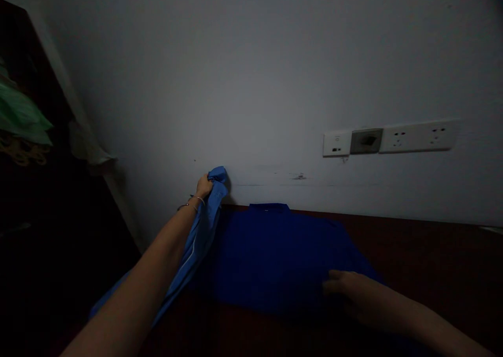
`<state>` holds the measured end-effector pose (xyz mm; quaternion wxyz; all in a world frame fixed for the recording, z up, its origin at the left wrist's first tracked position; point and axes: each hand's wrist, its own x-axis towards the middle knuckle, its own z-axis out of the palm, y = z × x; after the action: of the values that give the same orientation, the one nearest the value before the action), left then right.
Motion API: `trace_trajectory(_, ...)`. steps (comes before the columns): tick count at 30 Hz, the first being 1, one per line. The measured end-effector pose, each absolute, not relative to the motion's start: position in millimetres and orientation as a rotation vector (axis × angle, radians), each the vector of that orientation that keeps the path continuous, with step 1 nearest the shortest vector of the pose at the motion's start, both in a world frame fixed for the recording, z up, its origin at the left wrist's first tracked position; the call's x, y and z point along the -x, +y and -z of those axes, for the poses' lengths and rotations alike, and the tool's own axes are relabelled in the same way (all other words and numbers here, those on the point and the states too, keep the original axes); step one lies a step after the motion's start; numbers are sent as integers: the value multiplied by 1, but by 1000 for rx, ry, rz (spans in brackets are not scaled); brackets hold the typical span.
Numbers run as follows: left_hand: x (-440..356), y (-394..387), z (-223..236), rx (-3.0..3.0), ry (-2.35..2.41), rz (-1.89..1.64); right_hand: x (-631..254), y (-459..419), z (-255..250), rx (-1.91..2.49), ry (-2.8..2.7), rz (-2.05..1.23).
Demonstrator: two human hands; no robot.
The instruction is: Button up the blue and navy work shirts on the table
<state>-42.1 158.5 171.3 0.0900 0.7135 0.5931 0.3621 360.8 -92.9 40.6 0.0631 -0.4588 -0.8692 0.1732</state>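
Near the wall, my left hand is closed around the bunched upper end of a light blue garment with a thin white stripe. The cloth hangs from my fist and trails down behind my left forearm. To its right a dark blue shirt lies spread out, its collar toward the wall. Over the shirt's lower right part is my right hand, fingers loosely bent and somewhat blurred, with nothing visible in them. Whether it touches the shirt is hard to see in the dim light.
The shirt lies on a dark reddish-brown surface that meets a pale wall. Sockets and switches are set in the wall at the right. Dark furniture stands at the left, with a green plastic bag on it.
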Motion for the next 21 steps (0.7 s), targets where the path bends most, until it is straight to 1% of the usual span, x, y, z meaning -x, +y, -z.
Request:
trace_trajectory(3, 29, 177, -131, -1983, 2080, -1078, -381, -101, -44, 1447, -2584, -559)
trace_trajectory(6, 20, 196, -99, -1929, 2392, -776, -398, -103, -44, 1521, -2556, -559)
trace_trajectory(9, 13, 210, -77, -2013, 2417, -501, -413, -104, -38, 1591, -2514, -547)
trace_trajectory(11, 7, 214, -68, -2212, 2355, -365, -420, -105, -34, 1628, -2486, -547)
trace_trajectory(14, -8, 209, -65, -2620, 2191, -254, -424, -108, -28, 1676, -2441, -540)
trace_trajectory(17, -28, 193, -66, -2962, 1673, -102, -423, -115, -24, 1701, -2414, -528)
trace_trajectory(19, -39, 177, -62, -3016, 1264, 97, -422, -121, -24, 1709, -2395, -516)
trace_trajectory(21, -45, 160, -54, -2988, 1073, 203, -421, -126, -26, 1714, -2380, -500)
